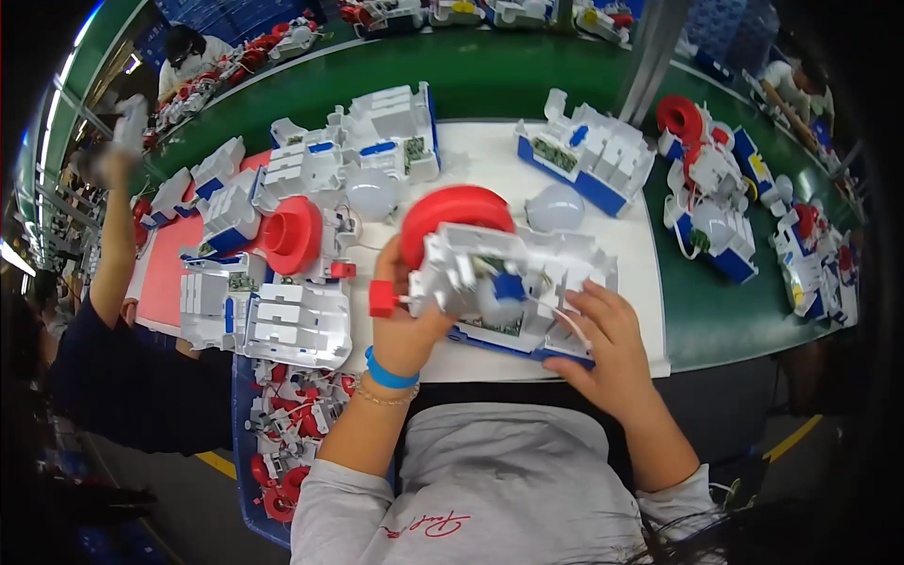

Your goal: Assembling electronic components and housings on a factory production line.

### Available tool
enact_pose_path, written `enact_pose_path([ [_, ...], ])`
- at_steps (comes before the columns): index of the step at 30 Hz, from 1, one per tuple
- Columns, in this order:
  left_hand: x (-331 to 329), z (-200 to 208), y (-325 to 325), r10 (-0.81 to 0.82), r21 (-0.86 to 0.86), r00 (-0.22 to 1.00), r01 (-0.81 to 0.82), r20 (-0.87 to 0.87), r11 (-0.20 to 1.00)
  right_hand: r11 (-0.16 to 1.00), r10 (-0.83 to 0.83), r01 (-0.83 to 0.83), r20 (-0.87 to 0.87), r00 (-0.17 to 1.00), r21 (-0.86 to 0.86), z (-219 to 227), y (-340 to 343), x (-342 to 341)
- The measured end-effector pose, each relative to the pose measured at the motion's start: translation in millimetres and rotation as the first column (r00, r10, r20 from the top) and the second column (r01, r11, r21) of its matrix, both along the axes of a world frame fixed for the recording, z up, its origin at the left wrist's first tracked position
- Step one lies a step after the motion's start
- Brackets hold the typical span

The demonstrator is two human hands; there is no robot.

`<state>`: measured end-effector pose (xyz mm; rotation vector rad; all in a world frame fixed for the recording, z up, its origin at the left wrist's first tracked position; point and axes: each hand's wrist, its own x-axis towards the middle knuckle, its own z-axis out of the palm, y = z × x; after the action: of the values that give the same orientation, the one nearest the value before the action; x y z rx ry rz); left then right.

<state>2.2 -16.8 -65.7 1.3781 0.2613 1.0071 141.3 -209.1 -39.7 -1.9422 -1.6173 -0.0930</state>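
Observation:
In front of my torso, my left hand (407, 331) is closed around a white plastic mechanism (447, 268) with a big red ring (457, 205) at its top and a small red block (381, 298) at its side. Under and beside it is an open white-and-blue plastic housing (586, 271), tilted over the work mat. My right hand (612, 350) grips the housing's right end, thumb at its lower blue edge and fingers over the inside. A blue piece and a thin white wire show between the two parts. Whether they are joined, I cannot tell.
Several similar housings (297, 325) crowd the left side, with a red funnel-shaped part (290, 235). A white dome (556, 207) and another housing (589, 155) lie behind. Finished-looking assemblies (716, 212) rest on the green belt (697, 334). A blue bin (247, 471) holds red-and-white parts. A co-worker's arm (111, 250) reaches at left.

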Motion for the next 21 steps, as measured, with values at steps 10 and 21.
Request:
enact_pose_path([
  [10,-2.2,-7.3,-28.3,0.213,-0.143,0.977,-0.214,-0.021,0.966,0.996,0.082,-0.084,-0.065,0.994,-0.027,18.3,-4.4,48.1],
  [21,8.2,-4.7,-29.2,0.202,-0.209,0.979,-0.189,0.042,0.96,0.965,0.258,-0.261,0.195,0.946,-0.011,32.8,68.2,51.1],
])
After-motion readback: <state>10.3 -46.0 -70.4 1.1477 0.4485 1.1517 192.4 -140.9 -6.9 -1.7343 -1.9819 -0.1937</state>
